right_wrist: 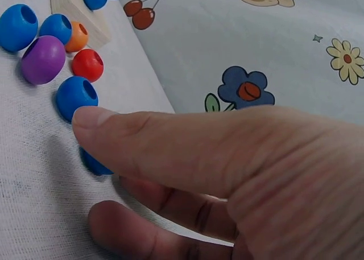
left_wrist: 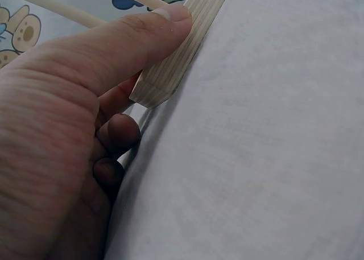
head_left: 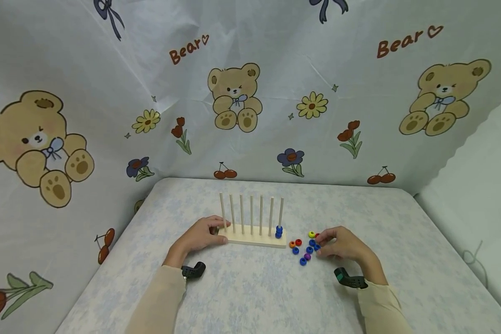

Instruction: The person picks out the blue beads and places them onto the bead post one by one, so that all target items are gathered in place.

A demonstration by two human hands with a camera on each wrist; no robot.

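Note:
In the head view a wooden peg rack [head_left: 254, 237] with several upright pegs stands on the table. Blue beads [head_left: 279, 232] are stacked on its rightmost peg. My left hand [head_left: 202, 233] grips the rack's left end; in the left wrist view the thumb [left_wrist: 165, 29] lies along the base's edge, with fingers beneath. To the right of the rack my right hand [head_left: 340, 243] is at a cluster of loose beads. Its thumb and a finger close around a blue bead [right_wrist: 95, 162], partly hidden behind the thumb. Another blue bead [right_wrist: 77, 98] sits beside the thumb tip.
Loose beads lie between the rack and my right hand: a purple bead [head_left: 307, 256], an orange bead [head_left: 292, 244], a red bead [head_left: 298, 242], a yellow bead [head_left: 311, 234] and several blue ones. A bear-print cloth [head_left: 267, 153] hangs behind the table [head_left: 250, 292].

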